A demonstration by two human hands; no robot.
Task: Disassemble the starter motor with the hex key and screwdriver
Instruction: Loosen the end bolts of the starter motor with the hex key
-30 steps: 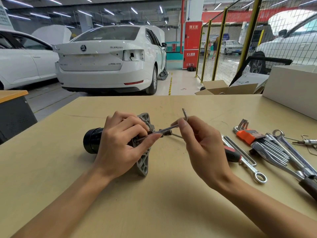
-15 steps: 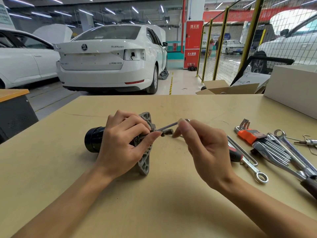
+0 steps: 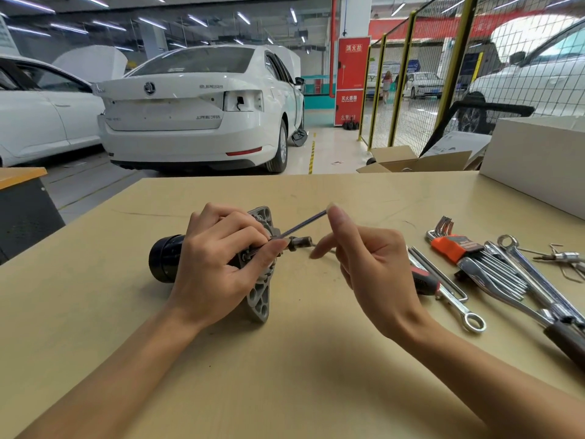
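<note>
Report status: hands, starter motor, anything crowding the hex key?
Left hand grips starter motor, flat on table. Right hand pinches hex key, tip at motor's flange. Nothing in the way; spare tools lie apart at right.

Starter motor lying on its side on tan tabletop, black cylindrical end to the left, grey perforated mounting flange to the right. Left hand wrapped over motor body, thumb pressed near the flange. Hex key angled from the flange up and right, far end pinched by fingertips of right hand. Short bolt-like stub projecting right of the flange, just beside left thumb tip. Right of the hands: red-and-black screwdriver handle, ring spanner, hex key set in orange holder, further chrome wrenches. White box at far right. White sedan beyond tabletop.
</note>
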